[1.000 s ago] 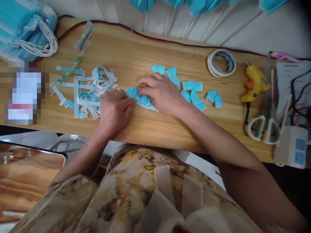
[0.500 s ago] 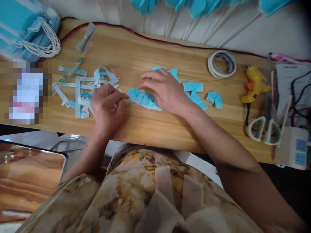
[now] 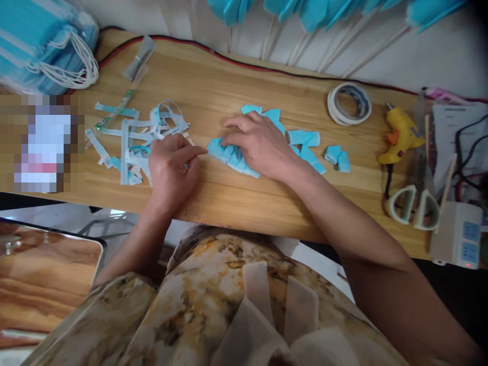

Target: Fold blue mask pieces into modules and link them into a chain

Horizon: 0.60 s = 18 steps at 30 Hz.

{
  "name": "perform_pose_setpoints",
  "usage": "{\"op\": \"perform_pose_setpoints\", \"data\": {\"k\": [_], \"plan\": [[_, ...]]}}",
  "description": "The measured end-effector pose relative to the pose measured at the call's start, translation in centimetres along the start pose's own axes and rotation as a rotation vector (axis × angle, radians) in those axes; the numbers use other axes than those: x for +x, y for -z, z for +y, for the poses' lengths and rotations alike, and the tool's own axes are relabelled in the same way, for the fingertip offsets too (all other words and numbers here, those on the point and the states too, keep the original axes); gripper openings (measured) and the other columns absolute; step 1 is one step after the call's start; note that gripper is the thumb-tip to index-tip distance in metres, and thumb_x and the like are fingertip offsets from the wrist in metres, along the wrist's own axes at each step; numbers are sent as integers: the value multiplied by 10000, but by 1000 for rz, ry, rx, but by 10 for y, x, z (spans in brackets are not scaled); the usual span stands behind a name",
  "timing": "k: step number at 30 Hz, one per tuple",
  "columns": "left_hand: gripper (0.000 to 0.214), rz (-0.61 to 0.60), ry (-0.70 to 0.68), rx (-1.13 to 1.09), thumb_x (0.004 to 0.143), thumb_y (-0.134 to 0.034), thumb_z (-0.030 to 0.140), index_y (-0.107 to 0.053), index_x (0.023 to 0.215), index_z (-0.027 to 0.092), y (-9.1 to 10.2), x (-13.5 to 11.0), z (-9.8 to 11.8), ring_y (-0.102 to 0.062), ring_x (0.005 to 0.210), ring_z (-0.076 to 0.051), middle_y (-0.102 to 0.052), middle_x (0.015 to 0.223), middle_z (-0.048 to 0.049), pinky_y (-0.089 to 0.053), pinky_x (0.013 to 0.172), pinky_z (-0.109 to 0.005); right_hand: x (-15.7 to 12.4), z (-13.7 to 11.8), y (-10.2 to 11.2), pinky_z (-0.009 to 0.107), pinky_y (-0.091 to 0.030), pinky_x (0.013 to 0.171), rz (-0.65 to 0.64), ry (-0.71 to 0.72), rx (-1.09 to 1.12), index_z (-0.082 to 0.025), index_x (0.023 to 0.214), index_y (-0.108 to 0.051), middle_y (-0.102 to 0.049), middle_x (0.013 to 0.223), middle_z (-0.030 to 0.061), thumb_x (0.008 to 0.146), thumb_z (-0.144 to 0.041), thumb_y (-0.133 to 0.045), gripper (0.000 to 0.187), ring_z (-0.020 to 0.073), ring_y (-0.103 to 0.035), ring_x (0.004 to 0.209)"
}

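Since a second ago the left hand [image 3: 171,166] has drawn back — its fingers, earlier overlapping the row of folded blue pieces [image 3: 231,158], now end right at its left edge — and the row has slid slightly rightward.

Overlapping row of blue pieces [image 3: 233,158]

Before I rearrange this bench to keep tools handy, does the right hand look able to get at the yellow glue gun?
Probably yes: only low folded blue pieces seem to lie between the right hand and the yellow glue gun, whose near side looks uncovered.
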State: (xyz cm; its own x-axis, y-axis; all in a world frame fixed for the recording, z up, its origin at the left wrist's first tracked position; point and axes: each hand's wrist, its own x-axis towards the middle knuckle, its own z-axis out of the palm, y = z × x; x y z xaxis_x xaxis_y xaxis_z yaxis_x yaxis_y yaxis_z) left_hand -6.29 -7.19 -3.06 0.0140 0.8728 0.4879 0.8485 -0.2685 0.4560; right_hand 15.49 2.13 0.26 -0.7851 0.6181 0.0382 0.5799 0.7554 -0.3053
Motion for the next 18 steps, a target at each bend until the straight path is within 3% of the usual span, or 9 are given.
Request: {"op": "perform_pose_setpoints", "data": {"k": [4, 8, 12, 18], "plan": [[306, -105, 31, 9, 898, -550, 162, -825, 987, 262, 1, 0, 1, -611, 808, -220, -645, 815, -33, -436, 796, -398, -2, 3, -1, 519, -488, 1138, 54, -1, 46, -272, 1271, -771, -683, 1478, 34, 1028, -120, -449, 431, 313, -609, 1288], [312, -130, 19, 12, 903, -547, 172, -835, 985, 258, -1, -1, 1, -622, 815, -234, -641, 804, -42, -451, 808, -419, -1, 5, -5, 514, -479, 1126, 109, 33, 107, -279, 1242, -765, -689, 1454, 34, 1006, -95, -444, 439, 298, -605, 1271], [314, -156, -17, 53, 889, -541, 156, -833, 946, 258, -4, -2, 1, -637, 828, -251, -657, 797, -54, -458, 797, -431, 2, 4, -13, 561, -457, 1109, 78, 72, 110, -245, 1206, -784, -677, 1469, 59, 1022, -110, -429, 422, 315, -574, 1315], [307, -196, -40, 98, 899, -541, 143, -822, 941, 260, -5, -1, 4, -641, 851, -273, -664, 808, -70, -451, 789, -447, 8, 11, -12, 587, -482, 1088, 18, -24, 71, -267, 1116, -828, -682, 1493, 47, 1001, -92, -496, 393, 349, -571, 1337]]}}
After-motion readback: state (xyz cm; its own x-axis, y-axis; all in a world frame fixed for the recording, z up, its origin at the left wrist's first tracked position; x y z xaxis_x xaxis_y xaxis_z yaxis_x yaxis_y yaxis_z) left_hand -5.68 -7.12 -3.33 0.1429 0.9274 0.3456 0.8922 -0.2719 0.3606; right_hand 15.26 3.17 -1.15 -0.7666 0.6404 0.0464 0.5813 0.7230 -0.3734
